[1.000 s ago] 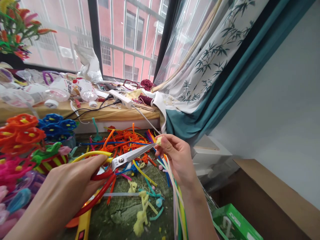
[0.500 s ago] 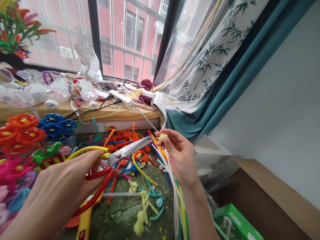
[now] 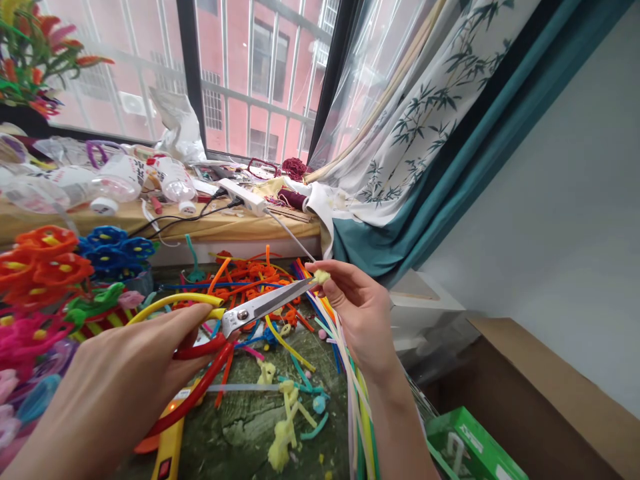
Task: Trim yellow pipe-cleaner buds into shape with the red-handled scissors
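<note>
Pale-yellow fuzzy tuft is pinched in the right hand I watch remotely, just at the tips of steel-bladed, red-and-yellow-handled scissors, pointed along its way, grasped by the farther left hand

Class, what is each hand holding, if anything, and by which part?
Left hand: scissors, by the handles. Right hand: small pale-yellow fuzzy piece, pinched at the side away from the blades.

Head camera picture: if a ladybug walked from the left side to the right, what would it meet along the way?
Orange flowers, blue flowers, scissor blades, little pale yellow piece, white box, green box.
</note>
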